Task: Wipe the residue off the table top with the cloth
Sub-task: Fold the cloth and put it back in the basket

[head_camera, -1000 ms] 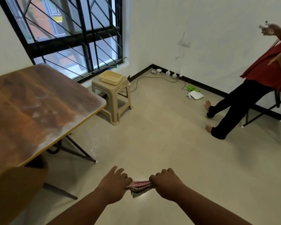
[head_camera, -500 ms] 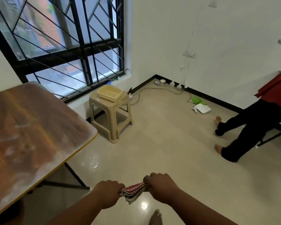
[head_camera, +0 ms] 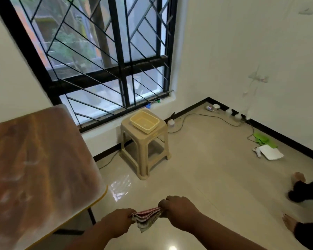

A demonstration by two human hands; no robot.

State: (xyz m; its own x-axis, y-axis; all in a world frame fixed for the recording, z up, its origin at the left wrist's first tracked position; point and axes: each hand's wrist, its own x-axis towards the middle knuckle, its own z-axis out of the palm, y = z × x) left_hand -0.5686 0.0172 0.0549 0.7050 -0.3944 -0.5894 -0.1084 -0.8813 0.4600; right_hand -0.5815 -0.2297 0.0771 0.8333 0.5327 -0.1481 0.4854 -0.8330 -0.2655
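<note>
Beige floor (head_camera: 215, 177): glossy tiles fill the lower right of the view, with a bright window glare just in front of the stool.
Window (head_camera: 105, 56): black frame and slanted black bars, set in the white wall beyond the table.
Table (head_camera: 36, 168): brown wood-look top with a yellow edge, at the left; pale whitish smears show across its surface, and a dark leg shows under its near corner.
Stool (head_camera: 145, 147): tan plastic, standing on the floor below the window, just right of the table.
Tub (head_camera: 144, 122): shallow pale-yellow plastic container resting on the stool's seat.
Other person's legs (head_camera: 305, 192): dark trousers and bare feet at the right edge, on the floor.
White flat object (head_camera: 271, 152): lying on the floor near the right wall, beside a green item; a dark cable runs along the floor toward it.
Right hand (head_camera: 179, 207): fingers curled tightly around the right end of the cloth.
Left hand (head_camera: 118, 221): fingers closed on the left end of the cloth.
Cloth (head_camera: 146, 218): red-and-white checked, bunched and stretched between the two hands, held in the air over the floor, off the near right corner of the table and not touching it; a loose corner hangs down.
</note>
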